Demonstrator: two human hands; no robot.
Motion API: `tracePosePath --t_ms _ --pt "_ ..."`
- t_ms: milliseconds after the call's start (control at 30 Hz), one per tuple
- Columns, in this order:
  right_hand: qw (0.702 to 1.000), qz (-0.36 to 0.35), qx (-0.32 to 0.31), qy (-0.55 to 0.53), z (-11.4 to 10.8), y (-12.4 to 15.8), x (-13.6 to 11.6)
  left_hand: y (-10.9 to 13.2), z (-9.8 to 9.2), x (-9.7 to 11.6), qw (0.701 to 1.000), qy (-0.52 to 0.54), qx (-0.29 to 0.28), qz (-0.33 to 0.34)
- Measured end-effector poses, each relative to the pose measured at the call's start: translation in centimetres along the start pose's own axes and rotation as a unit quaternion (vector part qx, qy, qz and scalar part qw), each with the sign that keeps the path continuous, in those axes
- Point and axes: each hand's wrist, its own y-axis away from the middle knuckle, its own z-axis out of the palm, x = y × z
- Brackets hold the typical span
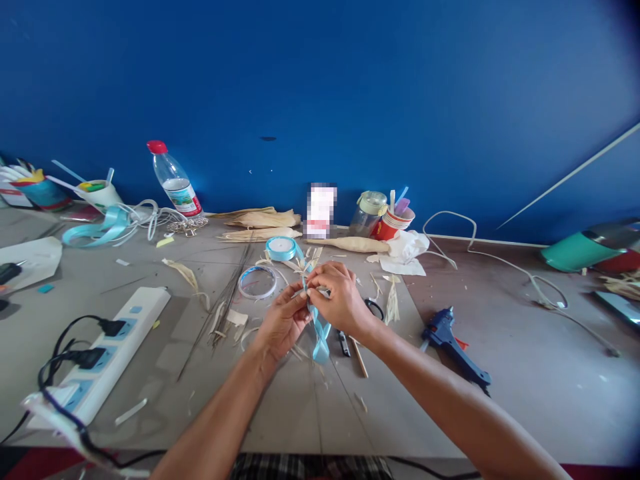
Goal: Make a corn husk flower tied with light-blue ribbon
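Note:
My left hand [284, 321] and my right hand [339, 297] meet over the middle of the grey table [525, 373]. Both are closed in a pinch on a light blue ribbon [320, 337]. A loop of it hangs down below my fingers. The ribbon runs back to its spool [281, 248], which lies just beyond my hands. Dry husk strips [310, 259] stick out behind my fingers. A roll of clear tape [257, 282] lies to the left of my left hand.
A blue glue gun [453, 343] lies to the right, scissors [373, 309] under my right wrist. A white power strip [107, 353] with black plugs sits at left. Along the blue wall stand a water bottle [173, 180], a jar [369, 213], paper cups [395, 223] and husks [263, 219].

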Motion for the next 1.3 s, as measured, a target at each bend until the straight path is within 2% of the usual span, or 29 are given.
tracePosePath --t_ms 200,433,600,800,900,1000,1300 --pt "0.995 0.049 -0.013 -0.091 -0.7 -0.1 1.0 0.2 0.0 0.1 1.000 -0.003 -0.027 -0.011" --pt "0.989 0.069 -0.043 -0.127 -0.3 -0.4 0.9 0.2 0.2 0.0 1.000 -0.019 -0.014 -0.010" --pt "0.987 0.077 -0.035 -0.140 0.2 -0.3 0.8 0.3 0.5 0.1 1.000 -0.023 -0.004 -0.003" --pt "0.994 0.043 -0.017 -0.098 0.5 -0.1 0.6 0.3 0.4 0.1 1.000 -0.013 -0.011 0.003" --pt "0.995 0.012 -0.035 -0.088 0.0 0.2 0.5 0.4 0.2 0.2 1.000 -0.007 -0.015 -0.006" --pt "0.995 -0.005 -0.029 -0.098 -0.8 0.8 0.7 0.5 0.2 0.2 1.000 -0.017 -0.013 -0.019" --pt "0.991 0.032 -0.014 -0.132 -2.1 0.9 0.4 0.6 0.4 0.2 0.999 -0.027 -0.014 -0.017"
